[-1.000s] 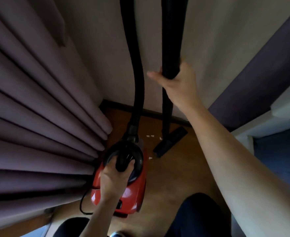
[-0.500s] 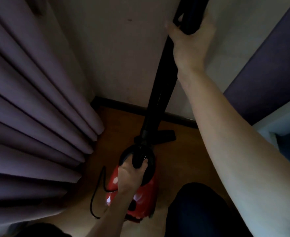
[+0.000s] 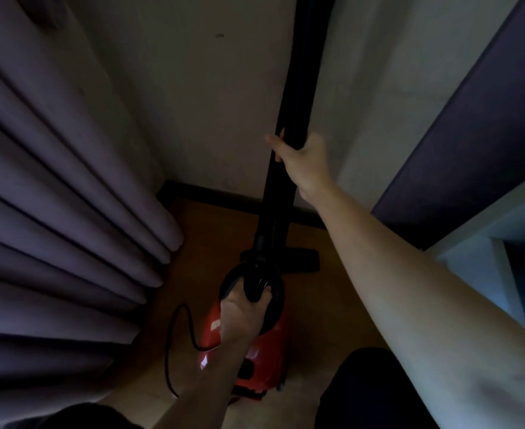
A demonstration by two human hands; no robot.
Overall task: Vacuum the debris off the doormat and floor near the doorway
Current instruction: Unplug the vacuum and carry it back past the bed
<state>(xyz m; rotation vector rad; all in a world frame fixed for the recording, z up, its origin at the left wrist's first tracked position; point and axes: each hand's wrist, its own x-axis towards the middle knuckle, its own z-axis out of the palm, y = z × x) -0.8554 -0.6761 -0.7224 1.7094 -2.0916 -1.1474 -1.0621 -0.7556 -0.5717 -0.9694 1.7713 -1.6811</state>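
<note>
The right hand [image 3: 301,162] has its fingers [image 3: 278,150] wrapped fully round the black wand [image 3: 298,97], partway along its length. The left hand [image 3: 242,308] is curled round the carry handle of the red canister [image 3: 255,354]. The floor nozzle [image 3: 303,260] sits on the wooden floor [image 3: 341,305] straight below the right fingers and just beyond the left. Its long axis lies parallel to the skirting, while the wand stands near upright. No doormat or debris is visible (the light is dim, so small scraps may escape notice). Judgement: the right hand steers, and the wand needs lowering before any sweep.
</note>
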